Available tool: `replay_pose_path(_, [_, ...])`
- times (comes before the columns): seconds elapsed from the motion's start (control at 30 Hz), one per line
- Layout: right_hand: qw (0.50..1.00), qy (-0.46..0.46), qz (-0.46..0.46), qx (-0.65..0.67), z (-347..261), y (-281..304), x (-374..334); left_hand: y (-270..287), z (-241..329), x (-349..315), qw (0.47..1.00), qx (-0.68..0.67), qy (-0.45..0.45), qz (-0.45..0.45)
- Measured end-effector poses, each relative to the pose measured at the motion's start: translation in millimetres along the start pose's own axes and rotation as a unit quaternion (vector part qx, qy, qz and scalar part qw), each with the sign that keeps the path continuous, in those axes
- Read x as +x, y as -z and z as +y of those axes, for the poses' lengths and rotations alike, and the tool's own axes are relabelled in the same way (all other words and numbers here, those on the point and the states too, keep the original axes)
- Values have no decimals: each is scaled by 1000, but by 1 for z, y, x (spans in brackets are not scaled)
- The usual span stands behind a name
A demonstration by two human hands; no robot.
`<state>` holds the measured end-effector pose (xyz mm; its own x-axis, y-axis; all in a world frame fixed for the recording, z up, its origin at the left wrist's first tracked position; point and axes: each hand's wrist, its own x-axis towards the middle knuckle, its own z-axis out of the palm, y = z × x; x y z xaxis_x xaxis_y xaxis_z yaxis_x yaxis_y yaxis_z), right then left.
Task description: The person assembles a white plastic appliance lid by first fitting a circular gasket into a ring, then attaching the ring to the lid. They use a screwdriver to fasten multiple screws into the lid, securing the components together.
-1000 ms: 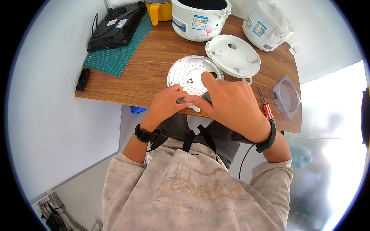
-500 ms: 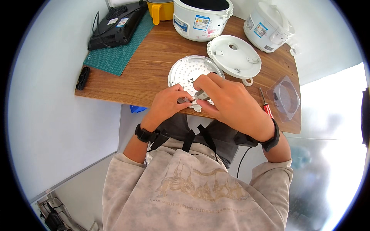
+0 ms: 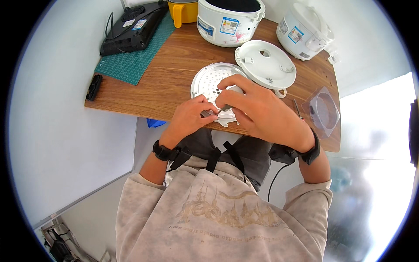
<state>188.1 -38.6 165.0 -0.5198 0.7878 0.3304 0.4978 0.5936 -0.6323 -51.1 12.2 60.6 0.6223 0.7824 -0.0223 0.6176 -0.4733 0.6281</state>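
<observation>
A round white perforated plate (image 3: 208,79) with a raised rim lies at the table's front edge. Above it my right hand (image 3: 270,113) has its fingers curled round a small grey-handled screwdriver (image 3: 226,107), mostly hidden by the fingers. The screwdriver's thin end points down toward the plate's near rim. There, my left hand (image 3: 187,117) pinches thumb and forefinger close to that end; what lies between them is too small to make out. Small dark bits sit near the plate's middle. Behind the plate rests a white rice cooker lid part (image 3: 273,65) with a hole and a few small pieces on it.
An open white rice cooker body (image 3: 222,28) and a closed rice cooker (image 3: 301,32) stand at the back. To the right lie another screwdriver (image 3: 297,107) and a clear plastic tray (image 3: 325,111). A black device (image 3: 133,32) sits on a green cutting mat (image 3: 120,67), near a yellow container (image 3: 183,12).
My right hand has shifted its grip on the screwdriver, its fingers more raised and spread round the handle. The handle now stands more upright. My left hand stays nearly where it was.
</observation>
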Motion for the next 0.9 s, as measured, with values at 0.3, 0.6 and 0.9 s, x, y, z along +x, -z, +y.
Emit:
replay_pose_path(0.3, [999, 27, 20, 27, -4, -2, 16, 2, 7, -1, 999, -18, 32, 0])
replay_pose_path(0.6, [999, 21, 27, 27, 1, -1, 12, -3, 1, 0, 1000, -10, 6, 16])
replay_pose_path(0.9, [999, 0, 14, 39, 0, 7, 2, -8, 3, -2, 1000, -7, 13, 15])
